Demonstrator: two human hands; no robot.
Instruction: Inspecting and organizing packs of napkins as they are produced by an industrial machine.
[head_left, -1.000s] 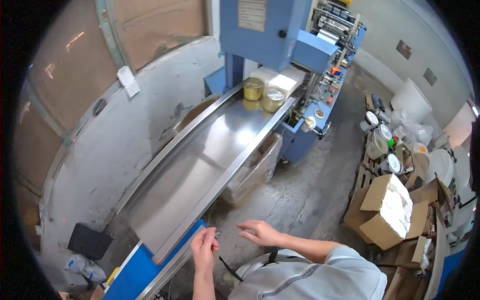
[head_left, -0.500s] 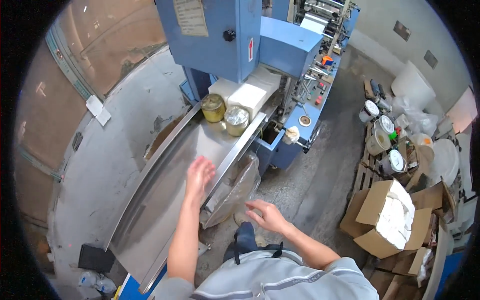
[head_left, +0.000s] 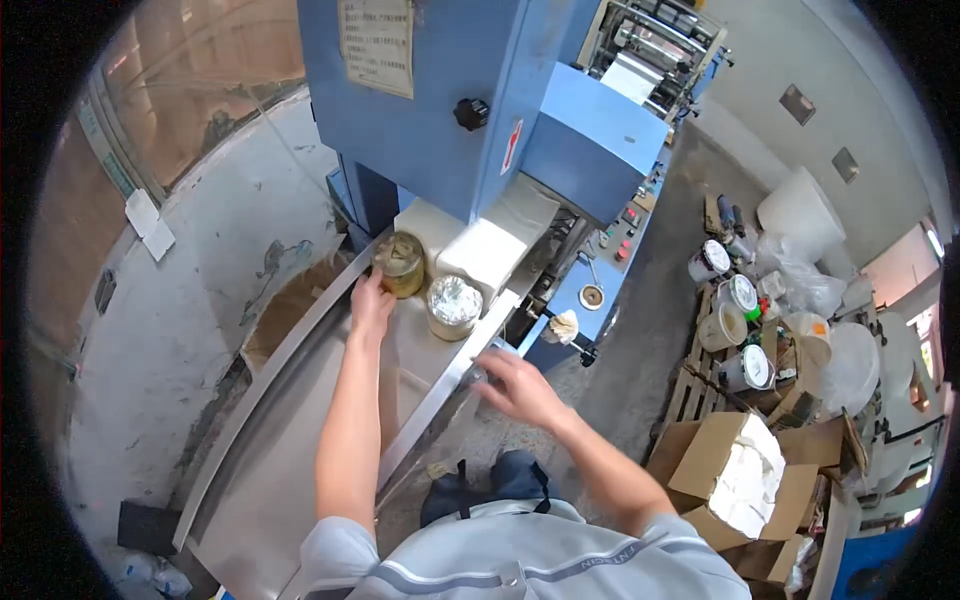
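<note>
Two round jar-like containers stand side by side at the upper end of a metal chute [head_left: 290,450]. The left container [head_left: 399,266] looks yellowish-green; the right container [head_left: 454,306] has a shiny silver, foil-like top. My left hand [head_left: 371,305] reaches over the chute with its fingers stretched to the lower left side of the yellowish-green container, seemingly touching it. My right hand [head_left: 522,386] hovers by the chute's right rail [head_left: 450,380], fingers apart and slightly bent, holding nothing. White stacked material [head_left: 485,252] lies right behind the containers.
A tall blue machine [head_left: 400,130] rises over the chute's far end. Its control side carries buttons and a ring-shaped part [head_left: 591,297]. To the right are tubs [head_left: 722,327] on a pallet and an opened cardboard box [head_left: 700,455] with white contents. A wall [head_left: 230,230] runs along the left.
My left hand has moved forward up the chute to the yellowish-green container. My right hand has risen toward the chute's rail. The whole view has shifted closer to the machine.
</note>
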